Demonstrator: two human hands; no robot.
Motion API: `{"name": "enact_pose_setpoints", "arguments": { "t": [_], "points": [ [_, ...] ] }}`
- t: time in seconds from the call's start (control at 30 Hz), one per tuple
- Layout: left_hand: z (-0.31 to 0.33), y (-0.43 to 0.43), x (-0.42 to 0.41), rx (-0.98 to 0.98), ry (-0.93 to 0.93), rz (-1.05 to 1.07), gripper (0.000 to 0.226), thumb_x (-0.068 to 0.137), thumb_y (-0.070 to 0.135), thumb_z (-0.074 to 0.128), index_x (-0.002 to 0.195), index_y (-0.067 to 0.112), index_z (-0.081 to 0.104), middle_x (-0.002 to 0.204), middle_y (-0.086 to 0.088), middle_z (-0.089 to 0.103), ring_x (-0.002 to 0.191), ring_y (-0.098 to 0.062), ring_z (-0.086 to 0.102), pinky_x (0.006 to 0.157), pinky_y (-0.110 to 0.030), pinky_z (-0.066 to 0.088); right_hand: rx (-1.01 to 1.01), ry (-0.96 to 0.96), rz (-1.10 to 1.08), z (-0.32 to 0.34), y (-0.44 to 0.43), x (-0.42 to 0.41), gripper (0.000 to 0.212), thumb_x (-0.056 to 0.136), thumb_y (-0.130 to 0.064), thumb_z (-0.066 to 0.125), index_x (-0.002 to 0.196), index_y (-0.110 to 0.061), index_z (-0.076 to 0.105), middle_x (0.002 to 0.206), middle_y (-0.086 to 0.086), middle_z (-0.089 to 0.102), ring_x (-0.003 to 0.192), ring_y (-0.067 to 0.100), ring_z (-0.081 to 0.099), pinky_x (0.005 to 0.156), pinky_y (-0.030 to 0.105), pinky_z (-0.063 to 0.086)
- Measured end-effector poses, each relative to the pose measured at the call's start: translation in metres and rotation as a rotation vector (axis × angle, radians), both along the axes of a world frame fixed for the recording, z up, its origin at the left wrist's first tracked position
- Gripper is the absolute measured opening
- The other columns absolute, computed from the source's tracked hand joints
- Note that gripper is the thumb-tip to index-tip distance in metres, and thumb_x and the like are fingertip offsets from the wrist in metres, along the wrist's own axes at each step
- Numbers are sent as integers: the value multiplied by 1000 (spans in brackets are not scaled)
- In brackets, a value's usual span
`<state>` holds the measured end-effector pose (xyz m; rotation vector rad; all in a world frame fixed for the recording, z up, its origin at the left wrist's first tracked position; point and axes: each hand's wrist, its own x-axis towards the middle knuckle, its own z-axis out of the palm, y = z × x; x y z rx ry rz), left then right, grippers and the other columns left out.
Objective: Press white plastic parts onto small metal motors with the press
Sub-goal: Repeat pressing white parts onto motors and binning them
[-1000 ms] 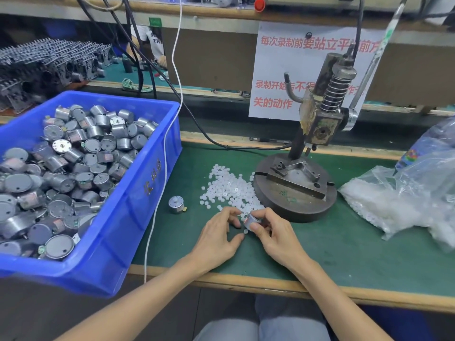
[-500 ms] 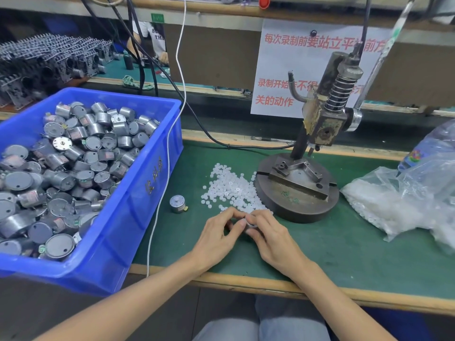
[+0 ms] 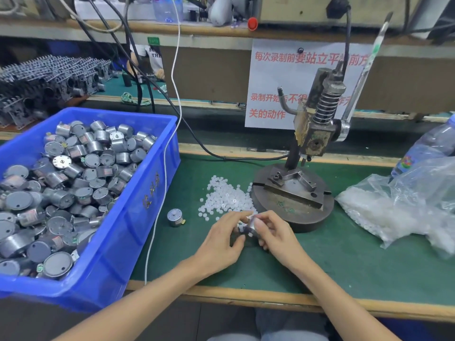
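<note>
Head view. Both hands are together at the near edge of the pile of white parts (image 3: 225, 199), just in front of the round base of the press (image 3: 293, 205). The right hand (image 3: 279, 239) has its fingers curled around a small motor (image 3: 252, 226). The left hand (image 3: 220, 241) pinches at the motor's end with forefinger and thumb. Whether a white part is already between these fingertips I cannot tell, because the picture is blurred there.

The main risk, I think, is that the white part sits crooked on the shaft. It is very small and it is being placed by touch, so the press could then crush it or bend the shaft. The part can also slip from the fingers and fall back into the pile. If fingers are under the ram when the lever (image 3: 364, 70) comes down, they could be pinched. The loose motor (image 3: 174, 217) on the green mat (image 3: 344, 262) lies near the white cable (image 3: 157, 217) and could roll if it is knocked.

Compared with half a second ago, the hands have stayed at almost the same place. More of the motor now shows between the fingers, and it seems a little raised. The loose motor, the blue bin (image 3: 138, 217) and the empty press have not moved. The camera has tilted up slightly.
</note>
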<state>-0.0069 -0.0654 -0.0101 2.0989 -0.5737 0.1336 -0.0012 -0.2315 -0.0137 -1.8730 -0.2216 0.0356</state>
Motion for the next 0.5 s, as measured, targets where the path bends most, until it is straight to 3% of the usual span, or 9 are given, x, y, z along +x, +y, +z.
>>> {"name": "enact_pose_setpoints", "arguments": {
  "t": [0.1,0.17,0.23,0.3,0.4,0.5],
  "points": [
    [12,-10,16,65,-159,-134,60,80,1,64,132,27,50,120,10,52,109,-2,48,94,-13,37,195,261,-17,17,-14,13,29,99,-36,41,87,-12,52,56,-3,56,44,12,42,44,23,35],
    [21,-24,27,44,-210,-134,49,79,5,69,125,21,58,112,9,59,102,-7,53,93,-17,39,231,329,-35,25,-21,18,39,100,-42,36,89,-8,52,53,3,50,41,14,35,41,22,29],
    [29,-40,38,2,-182,-116,40,76,10,74,114,18,66,92,23,60,83,-1,54,81,-14,42,261,339,-116,28,-29,23,43,101,-44,32,91,-7,53,53,5,47,41,13,32,38,20,24],
    [33,-57,50,-19,-116,-64,35,73,16,78,107,20,68,79,30,57,75,5,52,73,-14,44,332,334,-230,31,-39,27,35,102,-40,31,95,-10,49,52,5,50,41,14,34,38,19,24],
    [37,-83,75,33,-100,48,33,73,25,78,104,20,67,90,16,59,89,-6,53,80,-26,47,324,265,-349,36,-56,32,21,103,-30,32,97,-14,45,51,4,57,36,14,40,36,20,27],
    [39,-107,101,155,-128,164,33,75,37,74,100,19,65,101,5,54,98,-14,43,86,-25,38,253,178,-393,39,-66,34,13,102,-19,36,95,-16,46,52,1,59,36,13,43,36,20,30]
  ]
}}
